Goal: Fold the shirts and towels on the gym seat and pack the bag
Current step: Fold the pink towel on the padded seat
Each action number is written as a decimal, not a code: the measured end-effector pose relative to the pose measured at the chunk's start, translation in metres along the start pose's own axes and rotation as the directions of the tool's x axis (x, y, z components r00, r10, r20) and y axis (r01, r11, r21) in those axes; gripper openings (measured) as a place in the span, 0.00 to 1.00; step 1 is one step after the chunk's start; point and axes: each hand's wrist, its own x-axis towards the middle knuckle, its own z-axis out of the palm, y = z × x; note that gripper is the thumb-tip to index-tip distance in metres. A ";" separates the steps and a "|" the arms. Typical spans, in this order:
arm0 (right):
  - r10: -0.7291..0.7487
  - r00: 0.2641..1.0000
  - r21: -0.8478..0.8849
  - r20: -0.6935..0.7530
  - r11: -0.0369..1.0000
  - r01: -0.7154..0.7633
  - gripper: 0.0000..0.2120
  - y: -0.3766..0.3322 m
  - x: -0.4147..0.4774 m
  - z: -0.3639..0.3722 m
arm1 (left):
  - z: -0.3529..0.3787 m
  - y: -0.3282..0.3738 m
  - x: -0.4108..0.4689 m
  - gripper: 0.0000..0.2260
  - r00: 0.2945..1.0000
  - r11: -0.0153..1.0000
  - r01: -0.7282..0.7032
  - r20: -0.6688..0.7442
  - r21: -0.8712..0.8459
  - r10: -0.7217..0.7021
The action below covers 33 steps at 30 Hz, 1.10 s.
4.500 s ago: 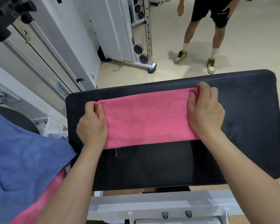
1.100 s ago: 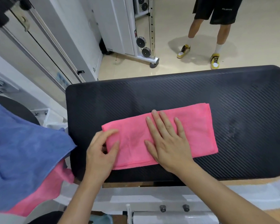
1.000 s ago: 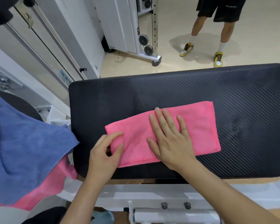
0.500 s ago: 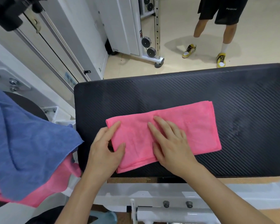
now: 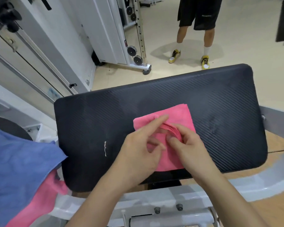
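Head view: the pink towel [image 5: 182, 115] lies on the black gym seat [image 5: 88, 120], right under both hands. Its long side runs from near to far. The left hand [image 5: 138, 154] pinches the loose top flap. The right hand [image 5: 188, 146] curls its fingers on the bunched fold. I think the flap must go down flat, toward the right.

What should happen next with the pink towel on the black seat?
Probably press the folded end flat and smooth it: the left hand and right hand pinch bunched layers of the pink cloth towel, not yet lying flat on the black padded seat.
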 end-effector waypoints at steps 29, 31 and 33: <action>-0.417 0.732 -0.694 -0.539 0.713 -0.104 0.11 0.063 0.035 -0.019 | 0.036 -0.057 0.088 0.18 0.970 0.633 0.022 -0.170 0.774 0.173; -0.458 0.720 -0.725 -0.522 0.683 -0.091 0.12 0.066 0.036 -0.018 | 0.043 -0.059 0.080 0.14 0.864 0.587 -0.124 -0.204 0.800 0.460; -0.480 0.729 -0.756 -0.488 0.650 -0.078 0.13 0.070 0.038 -0.018 | 0.054 -0.061 0.073 0.09 0.727 0.454 -0.336 -0.079 0.826 0.682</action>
